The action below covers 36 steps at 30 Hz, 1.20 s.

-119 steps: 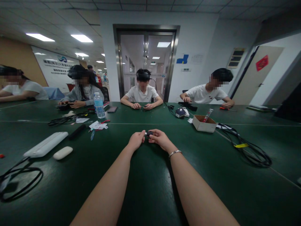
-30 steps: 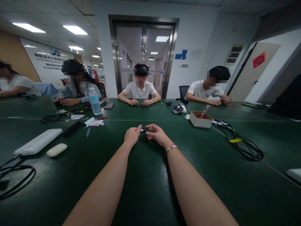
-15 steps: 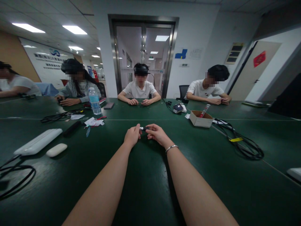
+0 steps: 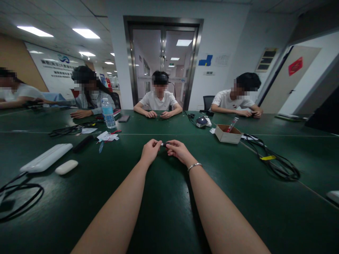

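Both my arms stretch out over the dark green table (image 4: 164, 211). My left hand (image 4: 150, 151) and my right hand (image 4: 178, 151) meet at the table's middle, fingers pinched on a small dark object with a metal tip (image 4: 164, 144) held between them, just above the tabletop. The left fingers grip its metal end, the right fingers its dark end. A thin bracelet (image 4: 194, 165) sits on my right wrist.
A white flat case (image 4: 46, 157), a white oval object (image 4: 66, 167) and black cables (image 4: 18, 197) lie at left. A water bottle (image 4: 108, 113) and papers (image 4: 107, 137) sit further back. A cardboard box (image 4: 227, 134) and coiled cable (image 4: 275, 162) lie at right. Several people sit across the table.
My hands stay together on the small object with only slight finger shifts. The view has drifted a little; a person at far left has stretched an arm out.
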### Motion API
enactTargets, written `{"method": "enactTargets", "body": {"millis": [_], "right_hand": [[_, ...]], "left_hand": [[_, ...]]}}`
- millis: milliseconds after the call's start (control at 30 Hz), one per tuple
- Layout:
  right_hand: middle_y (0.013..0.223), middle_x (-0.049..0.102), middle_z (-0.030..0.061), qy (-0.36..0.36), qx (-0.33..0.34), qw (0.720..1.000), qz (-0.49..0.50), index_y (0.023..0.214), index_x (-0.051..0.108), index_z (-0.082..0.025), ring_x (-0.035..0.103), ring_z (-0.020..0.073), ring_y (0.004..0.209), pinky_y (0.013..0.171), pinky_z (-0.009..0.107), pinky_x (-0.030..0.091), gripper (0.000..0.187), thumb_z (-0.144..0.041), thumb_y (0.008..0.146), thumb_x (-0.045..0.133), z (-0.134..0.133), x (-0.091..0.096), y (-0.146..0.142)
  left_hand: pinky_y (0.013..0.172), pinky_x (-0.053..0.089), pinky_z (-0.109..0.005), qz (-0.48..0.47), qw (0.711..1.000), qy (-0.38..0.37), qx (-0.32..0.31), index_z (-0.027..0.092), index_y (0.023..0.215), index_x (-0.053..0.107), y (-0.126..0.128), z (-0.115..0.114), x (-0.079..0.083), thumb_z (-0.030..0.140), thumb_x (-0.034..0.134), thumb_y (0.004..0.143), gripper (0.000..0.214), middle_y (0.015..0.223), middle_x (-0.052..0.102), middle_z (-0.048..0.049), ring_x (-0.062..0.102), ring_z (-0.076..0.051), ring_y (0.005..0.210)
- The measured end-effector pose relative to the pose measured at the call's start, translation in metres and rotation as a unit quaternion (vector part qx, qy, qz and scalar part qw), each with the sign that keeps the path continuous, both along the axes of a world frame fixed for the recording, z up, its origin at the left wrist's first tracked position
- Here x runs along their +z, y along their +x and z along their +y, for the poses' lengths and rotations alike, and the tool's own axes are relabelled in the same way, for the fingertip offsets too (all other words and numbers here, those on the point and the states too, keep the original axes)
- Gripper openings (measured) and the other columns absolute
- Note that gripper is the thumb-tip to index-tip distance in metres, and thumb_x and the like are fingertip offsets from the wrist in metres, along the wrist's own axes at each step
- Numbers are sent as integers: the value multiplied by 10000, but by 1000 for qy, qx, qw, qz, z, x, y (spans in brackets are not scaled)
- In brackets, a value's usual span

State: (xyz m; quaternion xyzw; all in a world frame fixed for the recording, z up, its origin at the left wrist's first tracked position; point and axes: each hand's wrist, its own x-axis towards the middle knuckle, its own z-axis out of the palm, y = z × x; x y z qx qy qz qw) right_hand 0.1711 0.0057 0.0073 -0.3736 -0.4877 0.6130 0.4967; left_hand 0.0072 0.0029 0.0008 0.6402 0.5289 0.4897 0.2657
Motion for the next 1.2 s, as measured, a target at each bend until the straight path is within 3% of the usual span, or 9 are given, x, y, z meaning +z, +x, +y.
{"method": "enactTargets", "body": {"millis": [233, 700, 967, 1200], "right_hand": [[697, 607, -2, 26, 13, 1000, 5, 901, 607, -142, 586, 87, 512, 457, 176, 520, 253, -100, 696, 750, -1, -1, 1], [624, 543, -45, 37, 30, 999, 15, 923, 619, -147, 582, 88, 520, 478, 181, 515, 312, -122, 657, 782, -3, 0, 2], [699, 617, 11, 14, 23, 1000, 10, 885, 607, -129, 585, 85, 512, 477, 179, 527, 243, -115, 696, 759, -3, 1, 1], [640, 609, 20, -18, 3, 1000, 12, 855, 566, -121, 583, 94, 486, 453, 177, 525, 211, -136, 739, 742, -1, 2, 0]], "left_hand": [[568, 360, -269, 47, 997, -45, 28, 190, 710, 572, 1, -10, 9, 633, 421, 795, 476, 615, 595, -2, 534, -153, 572], [518, 339, -266, 70, 994, -71, 44, 186, 644, 581, 1, -10, 11, 673, 361, 803, 557, 553, 573, -13, 513, -149, 488], [533, 346, -267, 65, 996, -56, 39, 188, 654, 574, 1, -10, 10, 650, 370, 810, 528, 569, 572, -9, 518, -149, 516], [622, 396, -268, 47, 998, -29, 17, 194, 759, 594, 1, -5, 4, 566, 440, 813, 407, 653, 599, -2, 549, -152, 622]]}}
